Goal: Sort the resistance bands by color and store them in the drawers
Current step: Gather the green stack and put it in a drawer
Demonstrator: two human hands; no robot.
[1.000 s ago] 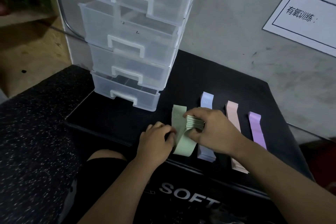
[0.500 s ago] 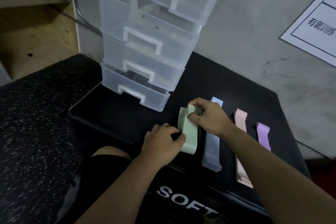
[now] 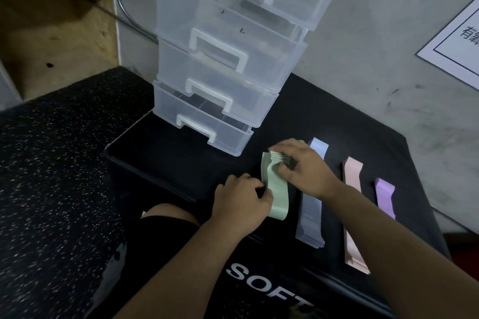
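The main risk is the green bands (image 3: 276, 190) springing open. Their far end is doubled over into a thick fold, and only the right hand (image 3: 303, 169) pins it, thumb and curled fingers pinching the layers together. If that pinch eases, the rubbery layers are likely to unfold or fan apart, and the stack will not go into a drawer neatly. The left hand (image 3: 241, 199) has its fingers curled at the strip's left edge and seems to pinch it there, though the contact is partly hidden. With both hands busy, one must let go to pull a drawer of the drawer unit (image 3: 228, 65) wide, and that is when the fold could slip.

A second risk is that the right forearm, which crosses above the blue bands (image 3: 311, 204) and pink bands (image 3: 350, 179), could drag them toward the near edge of the box top (image 3: 181, 163).

The green bands lie near the middle of the box top, just in front of the unit. The fold sits under the right fingers, and the loose tail runs back toward the near edge past the left hand. The purple bands (image 3: 385, 197) lie nearest the right edge.
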